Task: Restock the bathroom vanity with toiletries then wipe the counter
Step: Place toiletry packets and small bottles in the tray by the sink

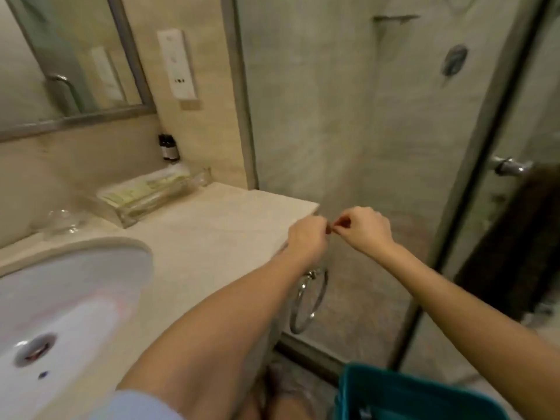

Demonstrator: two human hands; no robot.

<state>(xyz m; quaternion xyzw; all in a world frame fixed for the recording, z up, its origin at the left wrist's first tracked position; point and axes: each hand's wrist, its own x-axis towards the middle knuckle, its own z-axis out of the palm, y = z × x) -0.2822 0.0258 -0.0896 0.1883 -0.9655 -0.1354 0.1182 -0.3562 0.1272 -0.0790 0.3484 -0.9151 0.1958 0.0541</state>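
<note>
A pale marble desk [212, 231] runs along the left wall of a beige-tiled bathroom, with a white sink [75, 283] set into it at my near left and a framed mirror [60, 56] above. A white socket panel [177, 65] hangs on the wall beside the mirror.

At the back of the desk a clear tray [142, 207] holds yellowish toiletry packets [145, 189]. Two small dark bottles [168, 148] stand in the corner behind it, and a glass dish [65, 221] sits to its left, near the sink's rim.

I hold my hands out together just past the desk's right-hand corner, in front of the shower glass [333, 116]. My left hand [307, 237] and right hand [365, 228] are both curled, fingertips meeting on a small reddish item [329, 229] pinched between them; it is too small and blurred to name.

A chrome towel ring [309, 301] hangs on the desk's end below my left wrist. A teal bin [409, 392] stands on the floor at lower right, under my right forearm.
</note>
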